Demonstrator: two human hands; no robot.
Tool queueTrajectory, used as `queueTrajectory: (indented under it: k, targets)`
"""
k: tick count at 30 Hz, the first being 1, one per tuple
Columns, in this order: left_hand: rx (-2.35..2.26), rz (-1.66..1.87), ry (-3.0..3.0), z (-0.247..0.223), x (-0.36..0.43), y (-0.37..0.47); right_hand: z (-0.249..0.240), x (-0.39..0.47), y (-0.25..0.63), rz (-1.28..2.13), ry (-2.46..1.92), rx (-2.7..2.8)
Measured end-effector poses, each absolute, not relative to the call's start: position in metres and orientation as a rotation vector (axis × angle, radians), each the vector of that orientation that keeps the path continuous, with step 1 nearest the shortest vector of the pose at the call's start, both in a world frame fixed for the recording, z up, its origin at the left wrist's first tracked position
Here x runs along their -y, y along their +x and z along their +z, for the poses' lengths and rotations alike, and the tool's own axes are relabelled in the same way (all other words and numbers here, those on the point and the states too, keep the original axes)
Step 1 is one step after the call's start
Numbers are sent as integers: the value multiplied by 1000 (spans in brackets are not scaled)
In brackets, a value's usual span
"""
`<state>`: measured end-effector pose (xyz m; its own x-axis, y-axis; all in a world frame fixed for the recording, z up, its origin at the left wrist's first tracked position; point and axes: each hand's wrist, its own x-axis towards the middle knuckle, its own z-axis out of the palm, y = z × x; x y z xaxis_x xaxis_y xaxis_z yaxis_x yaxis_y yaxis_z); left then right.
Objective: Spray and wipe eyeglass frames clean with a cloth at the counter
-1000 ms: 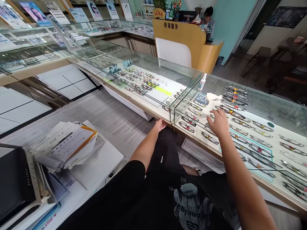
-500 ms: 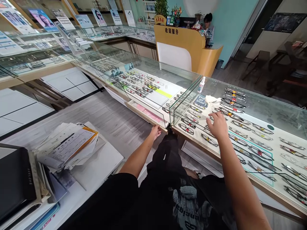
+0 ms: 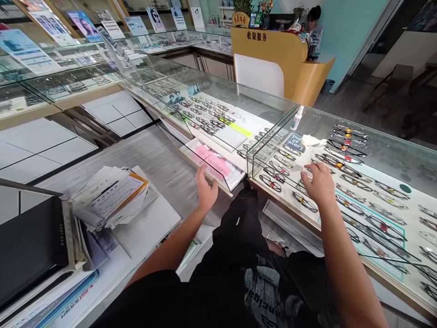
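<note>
A shallow drawer (image 3: 226,189) stands pulled out from under the glass display counter, with pink slips (image 3: 217,165) and small clear packets inside. My left hand (image 3: 206,190) is just off the drawer's front edge, thumb and fingers apart, holding nothing. On the glass top of the right-hand case (image 3: 309,122) rests my right hand (image 3: 320,183), its fingers loosely bent and spread, with nothing in them. Rows of eyeglasses (image 3: 304,201) lie beneath that glass. Beyond the right hand are a crumpled white cloth (image 3: 312,141) and a white spray bottle (image 3: 297,118).
At the lower left, a white desk (image 3: 155,218) carries a stack of papers (image 3: 111,200) and a black laptop-like device (image 3: 32,255). More glass cases line the left and back. A person (image 3: 313,34) is behind the yellow cashier desk (image 3: 273,50).
The drawer has come further out, showing more of the pink slips. My left hand has let go of its front edge and moved left, opening. My right hand stays on the glass.
</note>
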<state>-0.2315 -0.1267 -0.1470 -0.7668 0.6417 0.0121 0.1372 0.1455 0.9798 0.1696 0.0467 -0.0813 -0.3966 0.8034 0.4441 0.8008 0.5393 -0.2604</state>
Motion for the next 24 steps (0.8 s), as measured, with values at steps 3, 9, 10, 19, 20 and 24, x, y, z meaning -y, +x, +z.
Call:
queueTrajectory:
  k: [3,9,10,19,20,24]
  targets:
    - [-2097,1127,1690,-101,120,-256,-80,-46,170,26,-1305,2253]
    - [-1932,513,1961,-62,102,-293,-78,-41,173,75,-1285,2340]
    - [-1948,489,1943,-61,103,-295,-78,-40,173,71,-1293,2372]
    - [-2034,268,1889,-33,129,-289,-78,-34,173,55,-1422,2562]
    - [-2064,238,1886,-31,133,-288,-78,-33,173,60,-1432,2569]
    - [-2158,99,1817,-23,145,-285,-78,-32,174,57,-1436,2579]
